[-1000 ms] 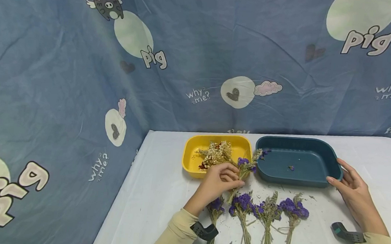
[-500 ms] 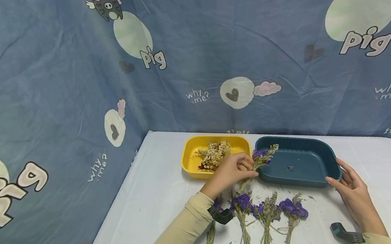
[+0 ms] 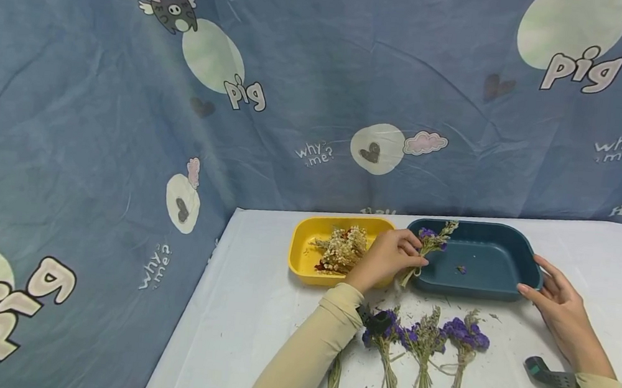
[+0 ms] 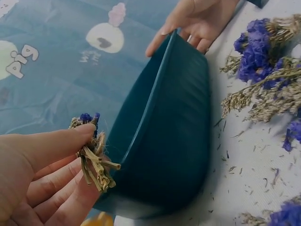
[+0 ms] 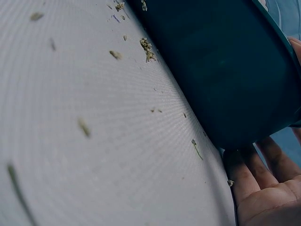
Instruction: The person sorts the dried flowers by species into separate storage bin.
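Note:
My left hand (image 3: 389,256) pinches a small bunch of dried purple flowers (image 3: 433,238) by its stems, thumb against fingers. The flower heads overlap the left end of a dark teal tray (image 3: 473,292). In the left wrist view the cut stems of the bunch (image 4: 98,170) stick out below the thumb, beside the tray's rim. At the tray's right end, my right hand (image 3: 564,309) holds the corner with thumb and fingers apart on its wall. The right wrist view has these fingers (image 5: 251,176) at the tray's lower edge. A purple fragment (image 3: 461,269) lies inside.
A yellow tray (image 3: 298,252) with cream dried flowers (image 3: 344,247) stands left of the teal one. Several purple bunches lie in a row in front, including one at the right (image 3: 466,337); my left forearm partly covers the leftmost stems (image 3: 333,383). Plant crumbs dot the white tabletop.
My left hand has moved right with the flower bunch, from over the yellow tray's right side to the teal tray's left end. My right hand has stayed at the teal tray.

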The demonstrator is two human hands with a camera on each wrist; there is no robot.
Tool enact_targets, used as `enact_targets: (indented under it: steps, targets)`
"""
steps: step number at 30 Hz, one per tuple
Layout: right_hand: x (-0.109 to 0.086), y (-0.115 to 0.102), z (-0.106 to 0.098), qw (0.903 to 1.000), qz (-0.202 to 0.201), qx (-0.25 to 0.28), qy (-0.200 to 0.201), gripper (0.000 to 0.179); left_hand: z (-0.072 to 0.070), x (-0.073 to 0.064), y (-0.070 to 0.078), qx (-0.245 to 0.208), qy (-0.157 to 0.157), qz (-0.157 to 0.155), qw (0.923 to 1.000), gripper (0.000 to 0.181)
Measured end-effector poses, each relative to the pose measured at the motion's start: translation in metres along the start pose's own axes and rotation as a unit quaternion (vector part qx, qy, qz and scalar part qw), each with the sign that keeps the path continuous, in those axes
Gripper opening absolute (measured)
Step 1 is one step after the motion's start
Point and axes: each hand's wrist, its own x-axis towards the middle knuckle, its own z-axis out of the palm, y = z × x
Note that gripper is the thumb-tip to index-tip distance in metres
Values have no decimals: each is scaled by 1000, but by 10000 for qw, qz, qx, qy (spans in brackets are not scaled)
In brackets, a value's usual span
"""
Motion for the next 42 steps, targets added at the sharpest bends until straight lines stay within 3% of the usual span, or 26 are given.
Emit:
enact_targets:
  steps: [11,20,24,29,33,38,42]
  targets:
    - [1,1,1,9999,-78,129,11,81,18,26,13,540,-155,15,9984,23]
    - [1,-1,3,9999,56,95,74,80,31,42,15,1468,-149,75,9890,19]
    - [1,0,2,9998,-20,167,47,80,38,44,14,1621,-240,117,9864,18]
    - [1,0,2,9997,-110,221,-10,80,44,44,14,2206,-248,125,9750,18]
    - [1,-1,3,10000,-40,30,63,80,44,44,14,2458,-294,302,9684,23]
    - [1,-1,3,9999,37,-68,99,80,43,44,14,2513,-435,431,9660,27]
    - [1,-2,3,9999,39,-58,127,80,40,42,15,2361,-467,532,9691,26]
